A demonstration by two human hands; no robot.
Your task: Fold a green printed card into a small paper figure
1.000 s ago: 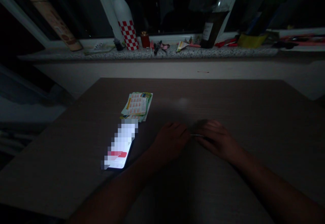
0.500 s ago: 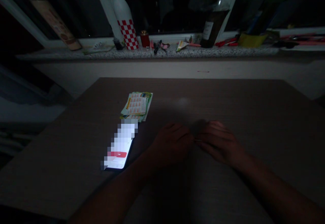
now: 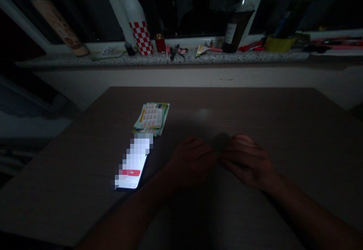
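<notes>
The scene is very dark. My left hand point(image 3: 191, 159) and my right hand point(image 3: 247, 160) rest side by side on the brown table point(image 3: 283, 129), fingertips meeting between them. Both hands have curled, pinched fingers. Whatever they pinch is too small and dark to name; earlier a thin light sliver showed there. A lit phone point(image 3: 133, 164) lies face up just left of my left hand. Beyond the phone sits a small stack of printed cards point(image 3: 151, 118).
A speckled window sill point(image 3: 170, 58) runs behind the table. On it stand a white bottle with red checks point(image 3: 138, 21), a dark glass bottle point(image 3: 236, 27), a small red jar point(image 3: 160, 43) and several small bits. A tall tube point(image 3: 52, 19) leans at far left.
My hands have drawn closer until the fingertips touch. The thin light sliver seen between them before is no longer visible. The view shifted slightly.
</notes>
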